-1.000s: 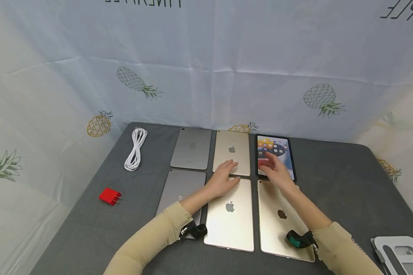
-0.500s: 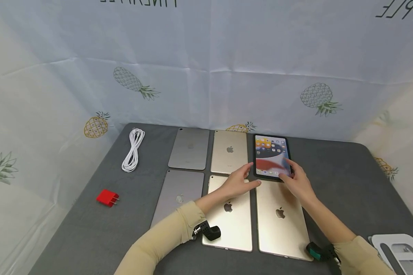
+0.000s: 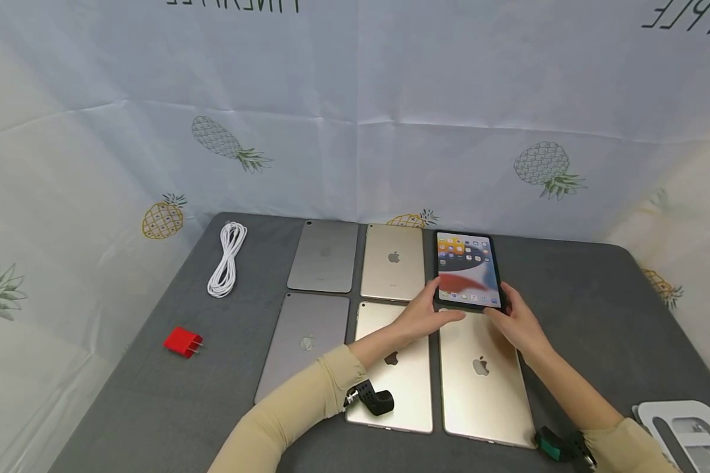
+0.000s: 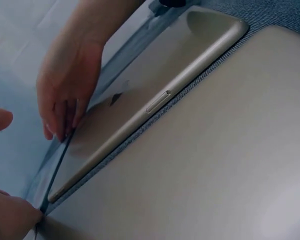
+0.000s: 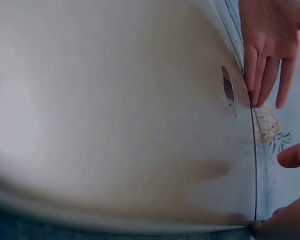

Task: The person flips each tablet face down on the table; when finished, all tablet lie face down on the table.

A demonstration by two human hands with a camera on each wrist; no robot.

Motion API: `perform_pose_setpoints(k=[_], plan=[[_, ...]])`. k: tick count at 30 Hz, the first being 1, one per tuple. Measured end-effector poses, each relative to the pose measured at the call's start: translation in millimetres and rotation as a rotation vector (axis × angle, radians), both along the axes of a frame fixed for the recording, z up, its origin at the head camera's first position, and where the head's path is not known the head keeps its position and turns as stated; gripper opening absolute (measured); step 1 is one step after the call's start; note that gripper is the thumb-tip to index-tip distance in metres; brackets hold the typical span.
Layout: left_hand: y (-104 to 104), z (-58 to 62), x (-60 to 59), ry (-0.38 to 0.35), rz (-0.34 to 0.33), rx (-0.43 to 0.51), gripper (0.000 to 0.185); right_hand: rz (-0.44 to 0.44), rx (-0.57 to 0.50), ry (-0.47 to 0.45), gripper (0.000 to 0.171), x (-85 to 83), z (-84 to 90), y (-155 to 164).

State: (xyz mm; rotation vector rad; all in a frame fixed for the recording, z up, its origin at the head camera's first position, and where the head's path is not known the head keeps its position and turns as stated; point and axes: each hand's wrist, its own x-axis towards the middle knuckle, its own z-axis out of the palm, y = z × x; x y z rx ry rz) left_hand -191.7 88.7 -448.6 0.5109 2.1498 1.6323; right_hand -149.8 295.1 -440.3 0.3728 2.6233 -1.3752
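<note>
A black-edged tablet (image 3: 464,269) lies screen up at the back right of the group, showing app icons. At its lower left edge are the fingertips of my left hand (image 3: 417,322), with the thumb stretched out apart. My right hand (image 3: 520,328) touches the lower right corner, fingers along the side and thumb at the bottom edge. Below it lies a gold tablet (image 3: 481,401), back up; its back fills much of the right wrist view. Another gold tablet (image 3: 399,394) lies under my left wrist. In the left wrist view the right hand (image 4: 72,75) reaches past a tablet's edge.
A third gold tablet (image 3: 390,263) and two grey tablets (image 3: 322,256) lie face down to the left. A coiled white cable (image 3: 225,263) and a red charger plug (image 3: 182,341) sit at far left. A white stand (image 3: 686,420) is at the front right corner.
The right hand has moved off the screen to the tablet's lower right corner. The left hand has moved right from the gold tablets to the screen-up tablet's left edge.
</note>
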Motion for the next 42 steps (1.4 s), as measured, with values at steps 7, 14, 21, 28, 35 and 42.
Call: perform_pose_setpoints(k=[7, 14, 21, 28, 35, 42], plan=[[2.1, 0.0, -2.0, -0.053, 0.02, 0.042, 0.084, 0.022, -0.02, -0.032, 0.09, -1.4, 2.4, -4.5], [-0.5, 0.6, -2.1, -0.077, 0.009, 0.078, 0.082, -0.018, -0.119, -0.026, 0.085, -3.4, 3.8, -7.6], [-2.6, 1.7, -0.6, -0.111, 0.015, 0.021, 0.085, -0.127, -0.315, 0.005, 0.076, -7.8, 10.3, -8.2], [-2.1, 1.2, -0.6, -0.128, 0.026, 0.022, 0.085, -0.235, -0.403, 0.022, 0.069, -10.7, 13.0, -7.4], [-2.1, 1.0, -0.6, -0.121, 0.009, -0.015, 0.081, -0.341, -0.455, 0.05, 0.065, -12.0, 13.1, -4.4], [-2.5, 0.2, -1.4, -0.077, -0.018, -0.034, 0.078, -0.375, -0.462, 0.132, 0.063, -13.6, 19.2, 2.2]])
